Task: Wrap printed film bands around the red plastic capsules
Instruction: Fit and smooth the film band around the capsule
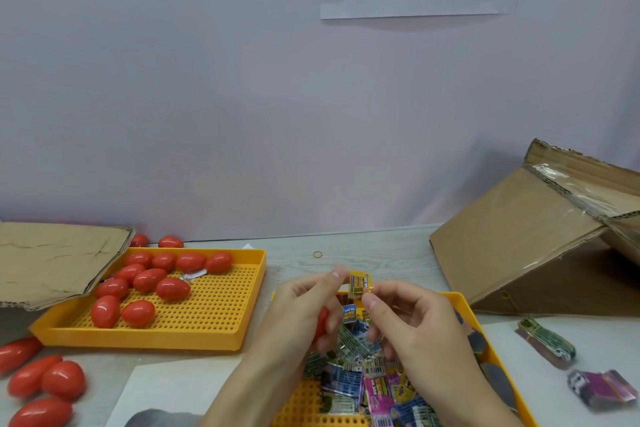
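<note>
A: Above the near yellow tray (465, 305), what are the hands doing?

B: Both hands meet at the centre. The left hand (301, 305) and the right hand (412, 319) pinch one small yellow printed film band (360, 283) between them, the left thumb and fingertip at its upper left edge, the right thumb and forefinger at its lower right corner. The band stands just above both grips, held clear of the tray.

A: Is a capsule in either hand?

B: Yes. A red capsule (322, 322) is tucked in the left palm under curled lower fingers, below the band and apart from it. Only a sliver shows.

A: And the rest?

B: Loose printed bands (363, 378) heap in the near tray beneath the hands. To the left, a second yellow tray (221, 333) holds bare red capsules (149, 279); more lie on the table (381, 250) at far left. Bundled bands (547, 343) sit to the right, near a tipped cardboard box (519, 239).
</note>
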Available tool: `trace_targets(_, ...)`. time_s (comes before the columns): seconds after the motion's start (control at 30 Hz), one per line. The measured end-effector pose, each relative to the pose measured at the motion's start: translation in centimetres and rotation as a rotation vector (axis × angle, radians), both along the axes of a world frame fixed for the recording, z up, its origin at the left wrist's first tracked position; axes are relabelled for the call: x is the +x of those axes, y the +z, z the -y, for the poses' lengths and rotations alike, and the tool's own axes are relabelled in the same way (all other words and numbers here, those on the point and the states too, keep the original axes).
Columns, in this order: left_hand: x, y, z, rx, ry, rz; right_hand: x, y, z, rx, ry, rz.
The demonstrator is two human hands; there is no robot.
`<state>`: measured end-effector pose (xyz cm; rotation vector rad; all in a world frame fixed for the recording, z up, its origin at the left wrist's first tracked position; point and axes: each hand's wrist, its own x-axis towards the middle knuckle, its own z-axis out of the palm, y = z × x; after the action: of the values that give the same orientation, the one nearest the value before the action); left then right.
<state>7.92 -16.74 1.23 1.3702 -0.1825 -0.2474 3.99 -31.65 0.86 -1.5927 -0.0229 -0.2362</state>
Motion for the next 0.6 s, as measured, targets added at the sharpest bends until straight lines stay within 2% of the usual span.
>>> trace_targets(0.1, -0.02, -0.27, 0.22, 0.026, -0.036, 0.059, 0.12, -0.08, 0.08, 0.025, -0.025, -0.007)
trace_targets(0.23, 0.06, -0.53, 0.47, 0.121, 0.055, 0.170, 0.23, -0.23, 0.17, 0.051, -0.035, -0.040)
trace_targets(0.47, 0.04, -0.32, 0.35, 0.160, 0.098, 0.213, 0.13, 0.04, -0.06, 0.054, -0.053, -0.023)
trace_targets(0.6, 0.09, -0.39, 0.33, 0.318, 0.117, 0.356, 0.21, -0.11, 0.09, 0.034, -0.137, -0.009)
